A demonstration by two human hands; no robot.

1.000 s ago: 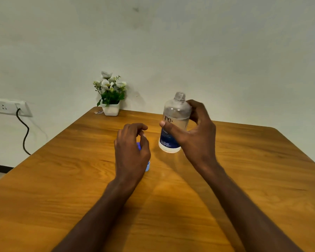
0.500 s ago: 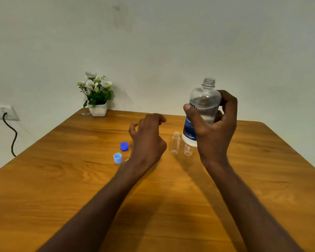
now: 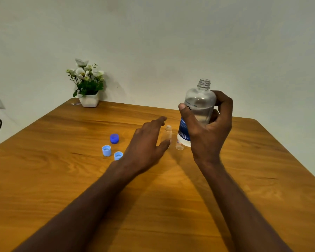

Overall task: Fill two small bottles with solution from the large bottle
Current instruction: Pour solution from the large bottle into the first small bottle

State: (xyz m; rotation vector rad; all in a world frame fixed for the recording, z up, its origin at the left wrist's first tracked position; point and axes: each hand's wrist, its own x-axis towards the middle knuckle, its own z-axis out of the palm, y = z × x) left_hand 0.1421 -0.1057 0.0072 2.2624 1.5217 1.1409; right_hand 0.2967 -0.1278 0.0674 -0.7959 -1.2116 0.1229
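The large bottle [image 3: 196,113], uncapped, is now held upright at right of centre by the right hand [image 3: 210,131]; the left hand [image 3: 146,142] has been spread toward a small bottle [image 3: 167,135] on the counter [image 3: 44,179], so pouring seems near

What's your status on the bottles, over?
Right hand grips uncapped large bottle, upright, off table. Left hand open, reaching at small bottle; second small bottle beside. Three caps left, clear of the path.

Left hand [image 3: 145,142] outstretched, fingers straight; right hand [image 3: 207,128] curled, raised.
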